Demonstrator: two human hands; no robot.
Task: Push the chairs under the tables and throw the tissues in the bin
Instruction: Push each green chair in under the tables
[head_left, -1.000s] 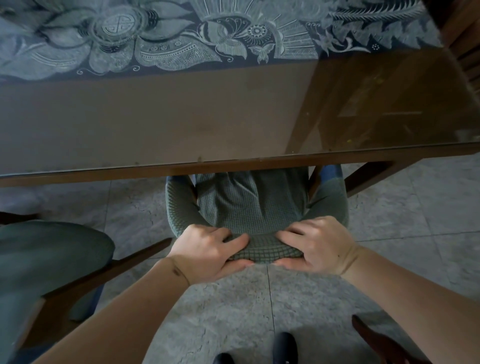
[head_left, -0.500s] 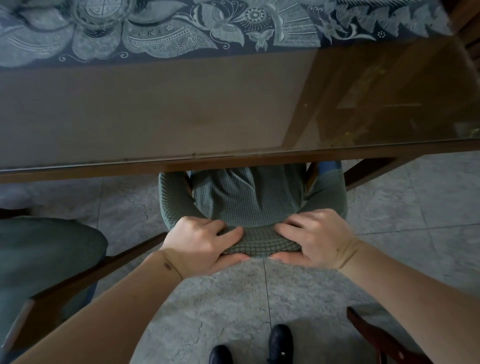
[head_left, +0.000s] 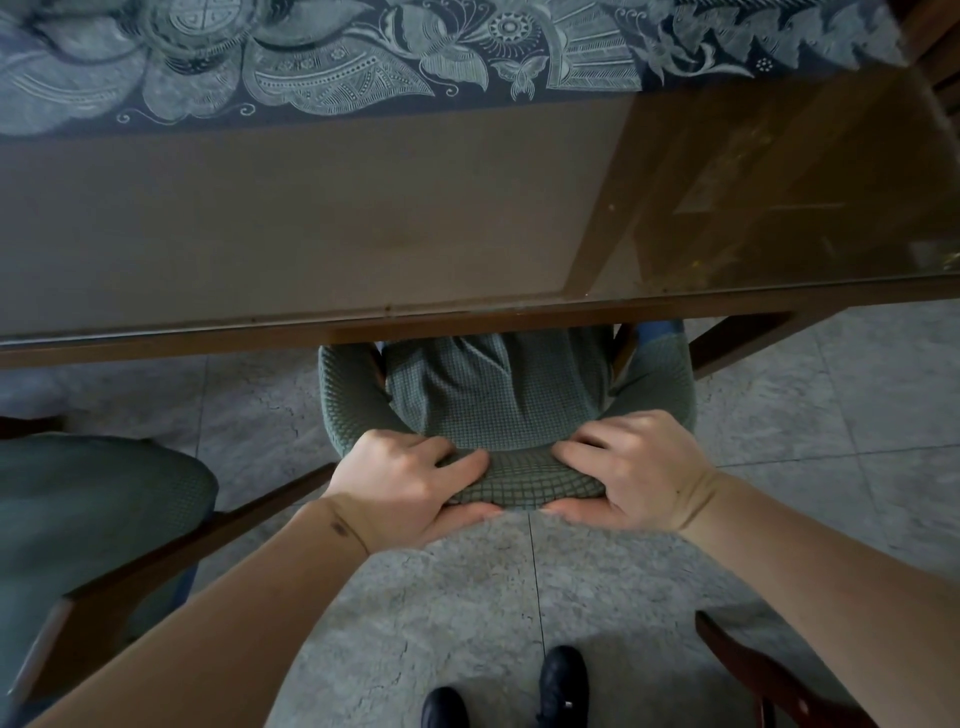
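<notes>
A chair (head_left: 498, 400) with a green checked fabric cover stands in front of me, its seat mostly hidden under the glass-topped wooden table (head_left: 363, 332). My left hand (head_left: 410, 483) and my right hand (head_left: 634, 470) both grip the top of its backrest, fingers over the front and thumbs behind. No tissues or bin are in view.
A second green-covered chair (head_left: 93, 525) with a wooden frame stands at the left, out from the table. A dark wooden chair part (head_left: 769, 675) shows at the lower right. My black shoes (head_left: 561, 680) stand on the grey tiled floor. A patterned blue cloth (head_left: 363, 57) lies under the glass.
The chair has slid a little further under the table with both hands on its backrest, and I have stepped closer.
</notes>
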